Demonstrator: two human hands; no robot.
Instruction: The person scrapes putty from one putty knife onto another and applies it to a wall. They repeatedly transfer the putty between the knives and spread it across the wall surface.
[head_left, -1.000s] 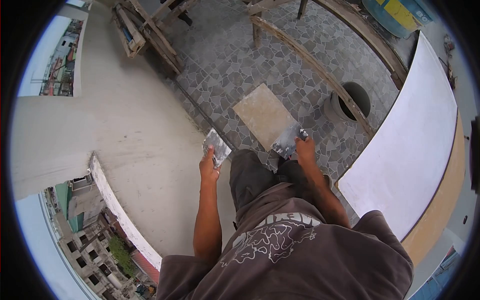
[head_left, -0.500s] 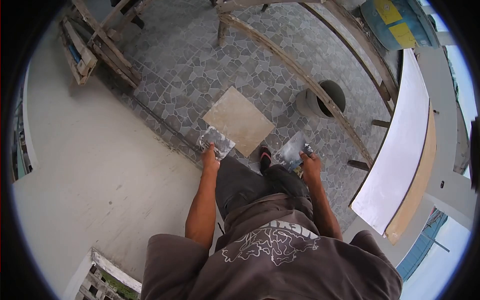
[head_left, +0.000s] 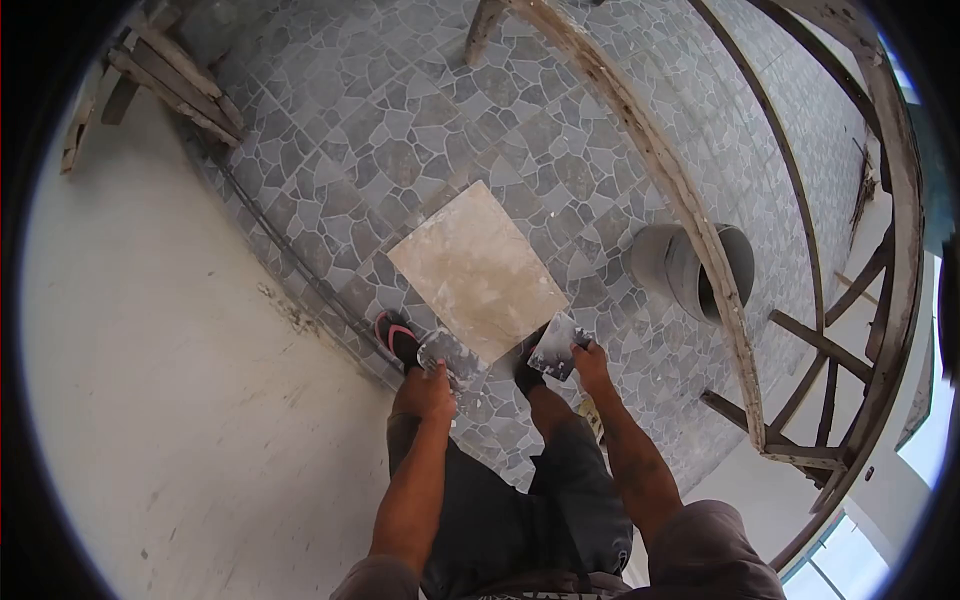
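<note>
My left hand (head_left: 431, 396) is closed on a flat, paste-smeared putty blade (head_left: 450, 357), held low over the floor near the lower corner of a beige square tile (head_left: 480, 270). In my right hand (head_left: 593, 368) is a second wide scraper (head_left: 557, 347), with whitish and dark smears on its face. This scraper appears beside the tile's lower right edge; whether it touches cannot be told. The tile lies flat on the patterned floor and has pale smudges across its surface. My fingers partly hide both handles.
A grey bucket (head_left: 655, 258) stands at the right, behind a curved wooden bar (head_left: 665, 150) of a frame. More timber framing (head_left: 895, 250) rises at the far right. A pale wall (head_left: 200, 380) runs along the left, with wooden pieces (head_left: 185, 95) at its upper end.
My view has tipped further down, and the tile appears larger. The two blades have come closer together; the right one now appears beside the tile's edge. Both hands keep their holds.
</note>
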